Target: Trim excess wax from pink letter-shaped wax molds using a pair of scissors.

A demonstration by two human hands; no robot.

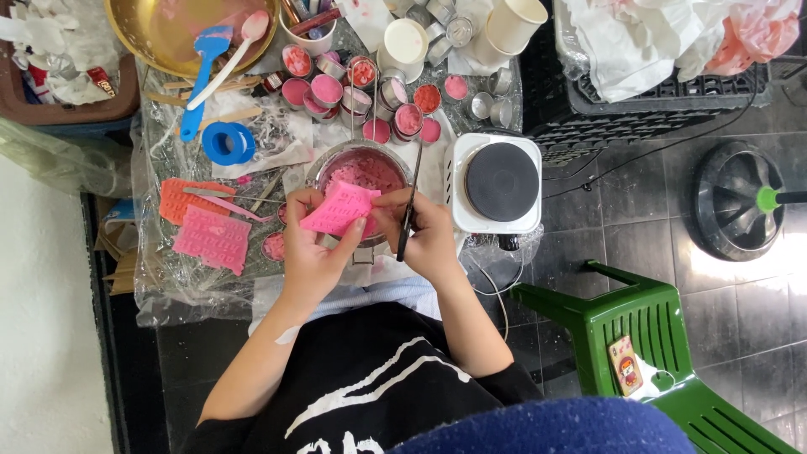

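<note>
Clutter covers the plastic-wrapped table (168,286), from the gold basin (160,38) holding a blue spatula (202,80) down to small round tins (324,88) of pink stuff. A steel bowl (317,166) holds crumbly pink mass. Above it the left hand (311,252) pinches a pink mould sheet (340,208) by its edge, fingers pressed together; it looks light and floppy, best gripped at the rim. The right hand (429,235) pinches the other edge, with a thin dark tool (409,206) held under closed fingers.
</note>
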